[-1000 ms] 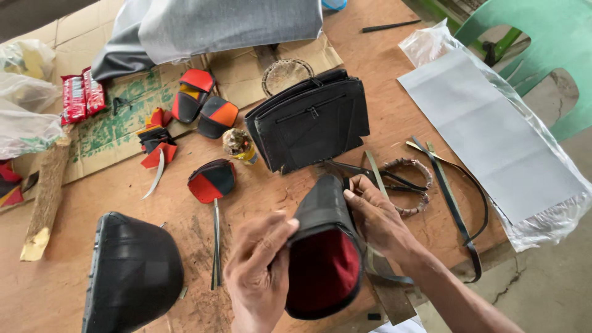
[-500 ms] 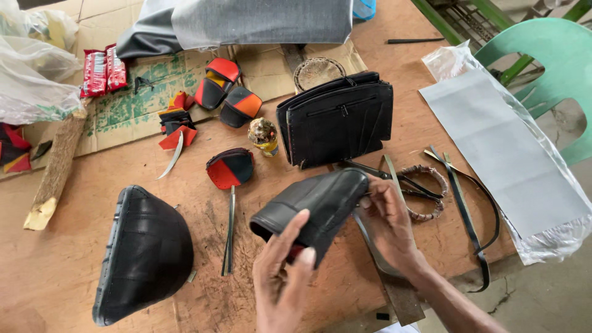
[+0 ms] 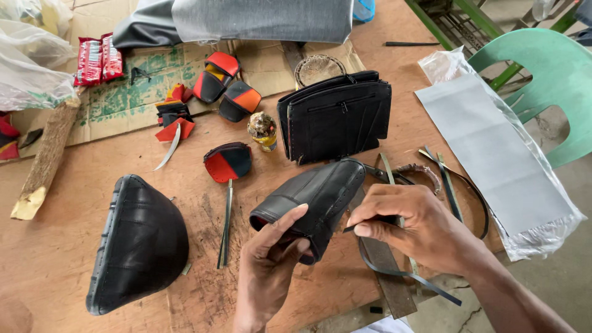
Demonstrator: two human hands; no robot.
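**Black pouch turned flat, held over tabletop**

Since a second ago the black rubber pouch [image 3: 314, 200] has turned, hiding its red lining. Left hand [image 3: 271, 262] closed on its lower edge; right hand [image 3: 416, 225] pinches a thin black strip [image 3: 394, 271]. Wooden tabletop [image 3: 61, 246] worn, scratched. Red snack packets [image 3: 97, 58] lie far-left on cardboard.
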